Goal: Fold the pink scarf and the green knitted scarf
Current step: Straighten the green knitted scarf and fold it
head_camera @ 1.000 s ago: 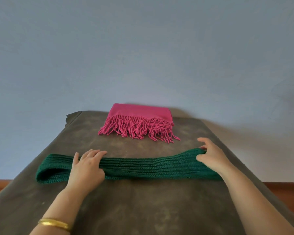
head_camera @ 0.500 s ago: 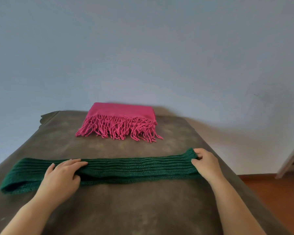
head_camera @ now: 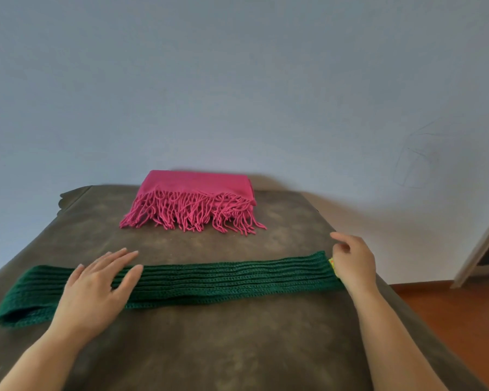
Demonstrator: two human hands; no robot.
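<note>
The green knitted scarf [head_camera: 209, 280] lies as a long flat strip across the near part of the dark table [head_camera: 209, 348]. My left hand [head_camera: 96, 286] rests flat on its left part, fingers spread, holding nothing. My right hand [head_camera: 353, 263] covers the scarf's right end beside a small yellow tag [head_camera: 332, 263]. Its fingers are loosely curled and raised, and I cannot see whether the thumb pinches the cloth. The pink scarf [head_camera: 195, 187] sits folded at the table's far edge against the wall, its fringe hanging toward me.
A plain pale wall [head_camera: 237, 80] rises right behind the table. To the right the table edge drops to a reddish-brown floor [head_camera: 458, 320], and a door frame [head_camera: 480, 249] stands at the far right.
My left hand has flattened and spread its fingers on the green scarf. My right hand's fingers have lifted from the scarf's right end, which they gripped before.
</note>
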